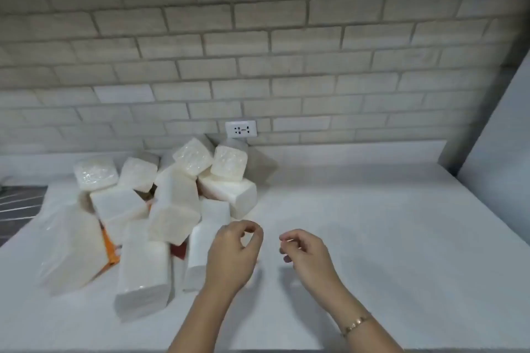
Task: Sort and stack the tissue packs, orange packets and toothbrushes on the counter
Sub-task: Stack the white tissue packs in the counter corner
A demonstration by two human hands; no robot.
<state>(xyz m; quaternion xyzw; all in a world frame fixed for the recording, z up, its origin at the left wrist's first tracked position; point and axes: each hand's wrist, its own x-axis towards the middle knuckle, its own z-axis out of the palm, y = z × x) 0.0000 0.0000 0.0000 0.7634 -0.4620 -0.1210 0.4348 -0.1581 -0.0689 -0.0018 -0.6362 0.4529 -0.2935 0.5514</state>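
A loose heap of several white tissue packs point(172, 209) lies on the white counter point(372, 238), left of the middle and reaching back to the wall. An orange packet point(110, 249) pokes out from under the packs at the left, and something dark red point(179, 251) shows between two front packs. I see no toothbrushes. My left hand point(233, 252) hovers just right of the nearest upright pack point(200, 252), fingers loosely curled, holding nothing. My right hand point(307, 255) hangs beside it over bare counter, fingers also loosely curled and empty.
A brick-pattern wall with a white power socket point(240, 129) runs behind the heap. A white panel point(499, 152) closes off the right side. A dark ridged surface point(17, 206) lies at the counter's left end.
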